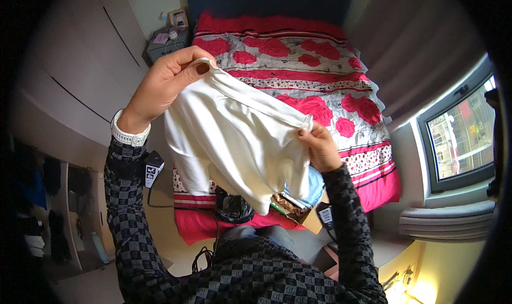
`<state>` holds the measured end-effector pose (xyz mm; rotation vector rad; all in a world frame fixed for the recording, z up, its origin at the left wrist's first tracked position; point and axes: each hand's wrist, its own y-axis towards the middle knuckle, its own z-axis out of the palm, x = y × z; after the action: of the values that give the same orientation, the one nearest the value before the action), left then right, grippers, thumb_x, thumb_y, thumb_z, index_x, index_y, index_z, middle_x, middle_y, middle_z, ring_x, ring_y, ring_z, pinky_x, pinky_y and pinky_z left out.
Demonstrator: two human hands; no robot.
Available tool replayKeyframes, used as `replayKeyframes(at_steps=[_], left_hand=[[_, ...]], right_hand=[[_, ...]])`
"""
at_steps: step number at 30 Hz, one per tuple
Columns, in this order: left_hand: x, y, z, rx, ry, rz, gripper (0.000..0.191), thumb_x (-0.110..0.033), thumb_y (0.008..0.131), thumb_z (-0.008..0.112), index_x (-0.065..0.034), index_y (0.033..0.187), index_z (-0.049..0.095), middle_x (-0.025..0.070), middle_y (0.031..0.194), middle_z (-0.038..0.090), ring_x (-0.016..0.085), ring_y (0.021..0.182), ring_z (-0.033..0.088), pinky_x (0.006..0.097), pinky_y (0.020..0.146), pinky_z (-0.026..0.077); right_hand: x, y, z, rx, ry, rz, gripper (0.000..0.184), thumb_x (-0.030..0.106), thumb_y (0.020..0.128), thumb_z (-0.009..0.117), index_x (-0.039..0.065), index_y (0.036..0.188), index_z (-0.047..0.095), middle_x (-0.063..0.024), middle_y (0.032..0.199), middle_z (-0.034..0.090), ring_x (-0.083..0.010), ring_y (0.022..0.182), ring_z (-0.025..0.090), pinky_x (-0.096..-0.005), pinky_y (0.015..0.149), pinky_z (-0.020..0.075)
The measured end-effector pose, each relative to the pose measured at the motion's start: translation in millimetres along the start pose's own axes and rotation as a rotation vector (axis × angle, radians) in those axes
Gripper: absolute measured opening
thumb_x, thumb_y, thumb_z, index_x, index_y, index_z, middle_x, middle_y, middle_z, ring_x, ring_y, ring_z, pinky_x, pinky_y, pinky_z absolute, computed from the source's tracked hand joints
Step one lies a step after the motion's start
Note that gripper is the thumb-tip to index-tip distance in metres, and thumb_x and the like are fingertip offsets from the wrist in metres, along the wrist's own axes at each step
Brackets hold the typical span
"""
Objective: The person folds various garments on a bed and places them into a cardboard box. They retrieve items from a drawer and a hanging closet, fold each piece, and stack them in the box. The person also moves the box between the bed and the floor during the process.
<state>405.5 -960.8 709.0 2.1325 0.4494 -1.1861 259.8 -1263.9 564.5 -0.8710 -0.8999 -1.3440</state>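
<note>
A white cloth garment (240,132) hangs spread between my two hands, above the lower part of the bed. My left hand (164,84), with a white watch strap at the wrist, pinches its upper left corner between thumb and fingers. Lower down on the right, my right hand (322,146) grips the other end of the same edge. The cloth droops in soft folds; its exact kind I cannot tell. Behind and below it, partly hidden, are a black plastic bag (234,208) and an open cardboard box (312,220) with light-blue cloth (315,188) at it.
The bed (280,78) has a red-and-white floral cover. A nightstand (170,47) holds a picture frame (179,18). Wardrobe doors (80,55) and open shelves stand left; a window (460,132) is right. A black cable (160,206) runs near the bed's foot.
</note>
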Motion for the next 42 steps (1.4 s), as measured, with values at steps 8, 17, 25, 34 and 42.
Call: replayKeyframes(at_steps=[8,17,25,34,42], left_hand=[[-24.9,3.1,36.0,0.226,-0.016,-0.175,0.030,-0.030,0.096,0.062,-0.0017,0.106,0.063,-0.0002,0.100,0.064,0.006,0.093,0.055,0.0212,0.086,0.042],[-25.6,75.8,107.1,0.114,-0.514,-0.278,0.024,-0.020,0.098,0.058,0.0010,0.109,0.061,0.0033,0.100,0.065,0.006,0.089,0.061,0.0231,0.075,0.050],[-82.0,100.9,150.9,0.245,-0.210,0.252,0.027,-0.028,0.103,0.050,-0.0048,0.112,0.062,0.0025,0.100,0.065,0.007,0.093,0.059,0.0235,0.087,0.050],[-48.3,68.5,166.6,-0.020,0.293,0.444,0.068,-0.028,0.085,0.075,-0.0102,0.136,0.033,0.0165,0.117,0.060,0.026,0.101,0.064,0.0376,0.089,0.052],[8.7,53.6,104.2,0.447,0.185,0.004,0.025,-0.011,0.085,0.071,-0.0001,0.107,0.067,0.0070,0.093,0.069,0.014,0.086,0.062,0.0321,0.080,0.050]], right_hand=[[116.4,-88.6,-18.0,-0.150,-0.213,-0.216,0.021,0.025,0.099,0.058,0.006,0.091,0.063,0.0023,0.080,0.063,-0.0049,0.071,0.057,-0.0206,0.063,0.0448],[164.7,-85.5,8.1,-0.449,-0.215,-0.262,0.014,0.019,0.097,0.060,0.006,0.102,0.061,-0.0020,0.086,0.065,-0.0078,0.072,0.063,-0.0217,0.062,0.0499],[182.6,-66.8,56.5,0.022,-0.382,-0.460,0.062,0.013,0.091,0.069,0.006,0.144,0.038,-0.0142,0.104,0.066,-0.0222,0.095,0.069,-0.0356,0.078,0.0608],[191.1,-76.2,71.1,-0.190,-0.746,-0.571,0.028,0.014,0.092,0.067,-0.005,0.113,0.063,-0.0144,0.100,0.071,-0.0164,0.090,0.070,-0.0294,0.078,0.0596],[205.4,-119.1,59.2,-0.286,-1.325,-0.624,0.022,0.002,0.089,0.067,-0.004,0.109,0.062,-0.0142,0.099,0.071,-0.0170,0.093,0.070,-0.0298,0.080,0.0584]])
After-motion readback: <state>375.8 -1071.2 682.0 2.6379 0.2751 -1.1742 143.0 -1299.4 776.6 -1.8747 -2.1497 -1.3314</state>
